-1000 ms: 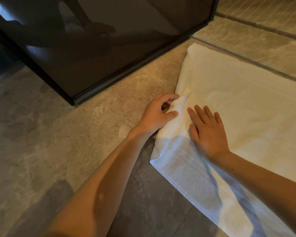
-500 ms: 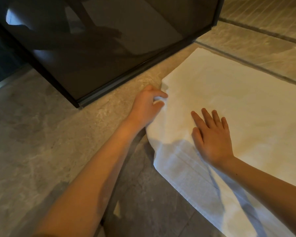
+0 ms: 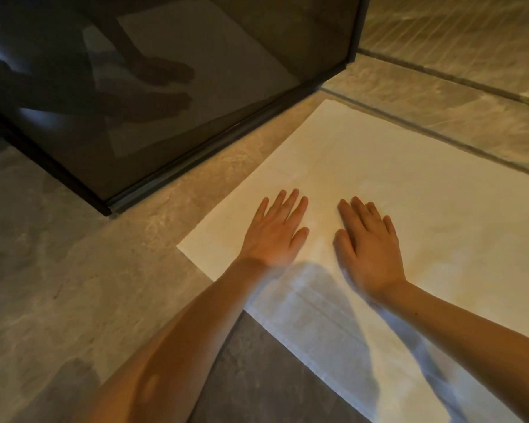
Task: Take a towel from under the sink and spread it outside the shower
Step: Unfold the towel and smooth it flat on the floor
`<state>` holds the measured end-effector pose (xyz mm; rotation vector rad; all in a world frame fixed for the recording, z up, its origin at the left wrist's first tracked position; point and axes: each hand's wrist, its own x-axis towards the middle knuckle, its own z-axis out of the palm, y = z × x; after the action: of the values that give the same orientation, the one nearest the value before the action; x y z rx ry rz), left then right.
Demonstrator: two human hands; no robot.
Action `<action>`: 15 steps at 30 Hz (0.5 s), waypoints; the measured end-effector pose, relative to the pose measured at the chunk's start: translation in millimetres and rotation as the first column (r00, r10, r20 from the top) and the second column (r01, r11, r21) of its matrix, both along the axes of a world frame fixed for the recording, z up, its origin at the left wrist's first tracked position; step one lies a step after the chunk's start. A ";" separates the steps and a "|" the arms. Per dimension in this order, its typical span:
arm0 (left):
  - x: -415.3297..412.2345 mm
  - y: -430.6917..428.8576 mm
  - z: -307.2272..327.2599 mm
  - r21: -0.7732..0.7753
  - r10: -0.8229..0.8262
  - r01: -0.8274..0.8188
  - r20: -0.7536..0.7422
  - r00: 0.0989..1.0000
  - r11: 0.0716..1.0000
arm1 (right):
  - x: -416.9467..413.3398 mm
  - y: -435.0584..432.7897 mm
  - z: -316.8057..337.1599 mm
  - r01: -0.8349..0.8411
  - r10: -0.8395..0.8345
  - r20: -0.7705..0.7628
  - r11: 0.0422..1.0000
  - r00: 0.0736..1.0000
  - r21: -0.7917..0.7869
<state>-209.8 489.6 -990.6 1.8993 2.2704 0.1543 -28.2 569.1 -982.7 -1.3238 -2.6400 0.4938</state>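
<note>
Left grip (image 3: 275,236), right grip (image 3: 369,250) flat on towel (image 3: 416,166)

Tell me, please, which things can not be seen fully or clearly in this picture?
1. The towel: in the head view, its right and near ends are cut off by the frame edge.
2. The cloth under the left hand and right hand: covered by the flat palms.
3. The inside of the shower: the dark glass door shows only reflections.
</note>
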 end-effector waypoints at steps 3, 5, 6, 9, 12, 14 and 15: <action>-7.3 6.3 1.8 0.048 0.019 -0.019 0.014 1.000 0.999 | 9.7 41.0 7.7 0.106 -0.107 0.006 0.993 0.994 0.047; -5.3 17.5 10.9 0.107 0.052 -0.047 -0.048 0.997 0.993 | 17.9 67.9 10.5 0.161 -0.167 0.058 0.983 0.984 0.090; -1.5 27.7 15.6 0.151 0.056 -0.045 -0.070 0.996 0.988 | 21.9 78.7 10.9 0.188 -0.196 0.077 0.977 0.977 0.106; 17.8 72.6 23.2 0.251 -0.053 0.059 -0.028 0.998 0.966 | 27.4 94.1 7.3 0.238 -0.247 0.089 0.967 0.965 0.092; 39.3 129.3 18.7 0.200 -0.199 0.195 0.000 0.980 0.960 | 28.6 93.5 -4.8 0.225 -0.233 0.140 0.972 0.962 0.073; 41.2 161.5 10.9 0.108 -0.330 0.335 -0.062 0.942 0.936 | 28.8 94.5 -10.5 0.230 -0.239 0.132 0.970 0.962 0.080; 37.1 173.5 7.1 0.062 -0.413 0.421 -0.108 0.904 0.905 | 29.3 95.4 -12.0 0.230 -0.239 0.125 0.970 0.963 0.085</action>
<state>-172.7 663.1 -983.5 2.4321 1.8712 0.1049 1.2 664.5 -994.7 -1.6746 -2.5271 0.2863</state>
